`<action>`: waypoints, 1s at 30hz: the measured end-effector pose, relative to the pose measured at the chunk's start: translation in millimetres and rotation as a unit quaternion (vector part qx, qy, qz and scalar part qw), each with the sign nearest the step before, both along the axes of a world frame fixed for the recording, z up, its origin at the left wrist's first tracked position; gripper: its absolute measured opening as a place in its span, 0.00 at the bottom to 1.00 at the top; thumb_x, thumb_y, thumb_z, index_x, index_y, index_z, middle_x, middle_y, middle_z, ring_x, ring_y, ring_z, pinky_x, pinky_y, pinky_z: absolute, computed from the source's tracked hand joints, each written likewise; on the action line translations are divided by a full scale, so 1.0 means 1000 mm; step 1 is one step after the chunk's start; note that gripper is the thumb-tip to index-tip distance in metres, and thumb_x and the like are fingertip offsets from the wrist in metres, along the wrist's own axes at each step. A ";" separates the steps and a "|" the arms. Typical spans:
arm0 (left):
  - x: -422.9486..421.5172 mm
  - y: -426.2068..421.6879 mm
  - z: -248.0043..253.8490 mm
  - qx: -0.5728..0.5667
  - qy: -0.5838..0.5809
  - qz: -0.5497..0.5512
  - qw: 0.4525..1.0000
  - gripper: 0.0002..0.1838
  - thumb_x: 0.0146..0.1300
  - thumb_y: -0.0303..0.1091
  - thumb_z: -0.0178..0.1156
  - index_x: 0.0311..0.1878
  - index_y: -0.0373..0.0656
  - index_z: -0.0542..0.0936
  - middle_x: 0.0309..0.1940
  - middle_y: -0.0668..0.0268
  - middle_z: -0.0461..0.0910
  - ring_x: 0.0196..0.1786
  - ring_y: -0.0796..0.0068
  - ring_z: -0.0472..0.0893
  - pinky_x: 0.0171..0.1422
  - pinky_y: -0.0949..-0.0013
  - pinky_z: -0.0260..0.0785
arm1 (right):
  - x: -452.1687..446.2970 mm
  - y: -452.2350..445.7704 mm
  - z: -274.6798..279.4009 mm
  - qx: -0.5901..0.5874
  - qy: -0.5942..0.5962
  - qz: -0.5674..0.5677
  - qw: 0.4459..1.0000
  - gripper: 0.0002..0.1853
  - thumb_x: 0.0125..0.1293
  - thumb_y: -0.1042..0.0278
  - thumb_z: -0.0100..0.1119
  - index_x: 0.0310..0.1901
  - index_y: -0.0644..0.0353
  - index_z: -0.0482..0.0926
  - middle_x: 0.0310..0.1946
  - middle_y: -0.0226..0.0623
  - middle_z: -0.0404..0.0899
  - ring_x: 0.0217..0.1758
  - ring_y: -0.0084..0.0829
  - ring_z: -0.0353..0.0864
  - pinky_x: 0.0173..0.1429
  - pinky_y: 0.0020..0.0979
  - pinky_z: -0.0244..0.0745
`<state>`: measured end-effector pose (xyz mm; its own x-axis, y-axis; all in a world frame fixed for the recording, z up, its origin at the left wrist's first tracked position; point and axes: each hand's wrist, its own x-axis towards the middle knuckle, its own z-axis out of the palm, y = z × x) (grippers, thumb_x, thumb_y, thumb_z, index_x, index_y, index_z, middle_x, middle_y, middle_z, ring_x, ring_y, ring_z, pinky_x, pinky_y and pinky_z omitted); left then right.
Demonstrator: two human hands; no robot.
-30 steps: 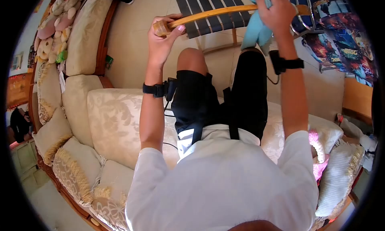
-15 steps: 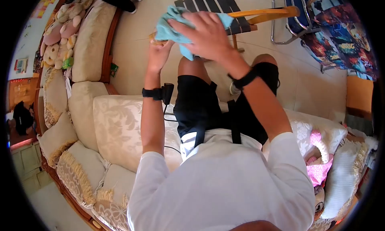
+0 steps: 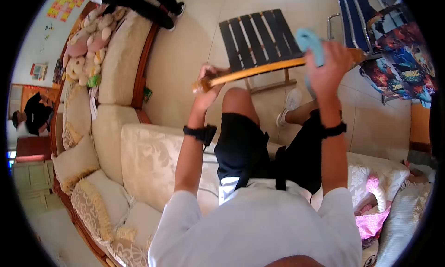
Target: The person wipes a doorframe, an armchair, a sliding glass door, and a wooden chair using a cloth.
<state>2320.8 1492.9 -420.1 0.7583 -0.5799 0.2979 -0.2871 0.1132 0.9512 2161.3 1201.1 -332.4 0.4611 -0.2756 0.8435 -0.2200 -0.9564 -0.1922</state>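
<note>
A curved, light-brown wooden bar point(image 3: 259, 69) runs across in front of my knees. My left hand point(image 3: 208, 91) is closed around its left end. Toward the other end, my right hand point(image 3: 332, 65) presses a light blue cloth point(image 3: 311, 43) against the bar, fingers closed over the cloth and slightly blurred. Just beyond the bar stands a low chair point(image 3: 252, 37) with black slats and wooden legs. Whether the bar is joined to this chair I cannot tell.
I sit on a cream sofa point(image 3: 153, 148) with fringed cushions point(image 3: 95, 199). Plush toys point(image 3: 85, 49) lie on the sofa at left, near a person's dark-trousered legs point(image 3: 148, 5). At right are a metal-framed chair point(image 3: 354, 21) and a dark printed fabric point(image 3: 408, 67).
My right hand and the cloth have slid right along the bar, away from my left hand. More of the bar's left part shows. The camera view has shifted.
</note>
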 end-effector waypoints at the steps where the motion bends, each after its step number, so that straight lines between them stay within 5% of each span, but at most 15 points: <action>1: -0.003 -0.002 0.004 0.012 -0.005 0.009 1.000 0.20 0.58 0.10 0.58 0.43 0.43 0.61 0.46 0.56 0.81 0.56 0.65 0.81 0.60 0.66 0.74 | 0.003 0.015 0.001 0.004 0.019 -0.004 1.000 0.16 0.47 0.56 0.70 0.34 0.57 0.79 0.35 0.37 0.75 0.45 0.40 0.73 0.54 0.46 0.62; 4: -0.008 -0.009 0.016 0.000 0.026 0.009 1.000 0.21 0.57 0.06 0.51 0.43 0.44 0.60 0.48 0.57 0.78 0.57 0.68 0.77 0.62 0.67 0.71 | 0.022 0.070 0.011 0.014 0.036 0.071 0.997 0.16 0.49 0.51 0.66 0.33 0.55 0.79 0.35 0.35 0.72 0.42 0.38 0.72 0.49 0.46 0.63; 8: -0.010 0.006 0.004 0.032 0.037 0.062 0.997 0.19 0.60 0.20 0.65 0.48 0.43 0.66 0.53 0.61 0.76 0.59 0.73 0.74 0.64 0.65 0.69 | 0.042 0.145 0.025 0.045 0.122 0.158 0.979 0.22 0.50 0.49 0.66 0.40 0.58 0.80 0.36 0.36 0.73 0.44 0.36 0.72 0.48 0.43 0.62; 10: -0.006 0.016 -0.004 0.053 0.056 0.062 0.995 0.19 0.61 0.24 0.66 0.50 0.43 0.68 0.53 0.62 0.75 0.59 0.73 0.73 0.65 0.63 0.67 | 0.047 0.165 0.024 0.039 0.136 0.200 0.970 0.22 0.51 0.52 0.66 0.45 0.57 0.80 0.38 0.36 0.74 0.44 0.36 0.73 0.48 0.40 0.64; 14: 0.001 0.024 -0.011 0.092 -0.121 0.120 0.981 0.21 0.62 0.30 0.67 0.53 0.42 0.68 0.51 0.63 0.73 0.60 0.71 0.73 0.68 0.60 0.65 | 0.031 0.153 0.017 0.004 0.081 0.246 0.966 0.24 0.52 0.63 0.64 0.53 0.53 0.80 0.39 0.35 0.73 0.44 0.36 0.74 0.47 0.36 0.65; 17: 0.019 0.021 -0.009 0.026 -0.122 0.079 0.989 0.19 0.61 0.25 0.66 0.51 0.41 0.69 0.49 0.63 0.72 0.60 0.69 0.74 0.68 0.62 0.65 | 0.004 0.112 0.018 0.010 0.063 0.275 0.959 0.27 0.51 0.72 0.61 0.57 0.52 0.80 0.42 0.37 0.74 0.47 0.36 0.75 0.48 0.37 0.67; 19: 0.021 0.010 -0.006 0.012 -0.065 0.134 0.989 0.18 0.60 0.13 0.60 0.49 0.40 0.67 0.48 0.62 0.71 0.55 0.69 0.76 0.67 0.66 0.66 | -0.032 0.084 0.040 0.017 0.040 0.255 0.966 0.28 0.50 0.78 0.58 0.57 0.53 0.81 0.48 0.40 0.75 0.52 0.38 0.75 0.53 0.40 0.69; 22: 0.046 0.022 -0.024 -0.036 -0.068 0.060 0.995 0.18 0.61 0.13 0.58 0.50 0.40 0.67 0.49 0.62 0.71 0.55 0.68 0.76 0.69 0.64 0.65 | -0.091 0.035 0.072 0.014 -0.039 0.181 0.983 0.26 0.50 0.79 0.55 0.55 0.59 0.81 0.53 0.41 0.75 0.55 0.41 0.74 0.61 0.40 0.68; 24: 0.050 0.023 -0.019 -0.133 0.062 0.026 0.989 0.19 0.61 0.12 0.57 0.51 0.40 0.66 0.48 0.62 0.71 0.56 0.67 0.76 0.70 0.61 0.66 | -0.113 0.021 0.075 0.026 -0.040 0.126 0.991 0.26 0.51 0.79 0.54 0.56 0.61 0.80 0.53 0.41 0.75 0.55 0.41 0.74 0.63 0.40 0.67; 25: 0.057 0.028 -0.024 -0.074 -0.023 0.032 0.996 0.19 0.62 0.14 0.58 0.53 0.41 0.66 0.48 0.61 0.71 0.56 0.66 0.76 0.69 0.61 0.68 | -0.107 0.009 0.063 0.101 -0.129 0.101 0.981 0.24 0.54 0.78 0.53 0.56 0.62 0.79 0.52 0.42 0.76 0.56 0.40 0.74 0.64 0.38 0.66; 28: 0.076 0.035 -0.011 0.080 -0.132 0.026 0.988 0.27 0.61 0.19 0.65 0.60 0.41 0.65 0.52 0.60 0.72 0.56 0.69 0.75 0.65 0.63 0.71 | -0.071 -0.016 0.012 0.274 -0.245 0.092 0.925 0.20 0.60 0.78 0.46 0.54 0.63 0.78 0.46 0.41 0.78 0.51 0.35 0.74 0.59 0.31 0.67; 30: 0.067 0.045 0.028 0.126 -0.125 0.002 0.984 0.29 0.60 0.20 0.67 0.61 0.42 0.65 0.52 0.59 0.72 0.56 0.70 0.75 0.63 0.64 0.71 | -0.053 -0.007 -0.009 0.565 -0.348 0.248 0.706 0.17 0.64 0.78 0.44 0.52 0.67 0.77 0.43 0.35 0.78 0.48 0.26 0.73 0.56 0.26 0.68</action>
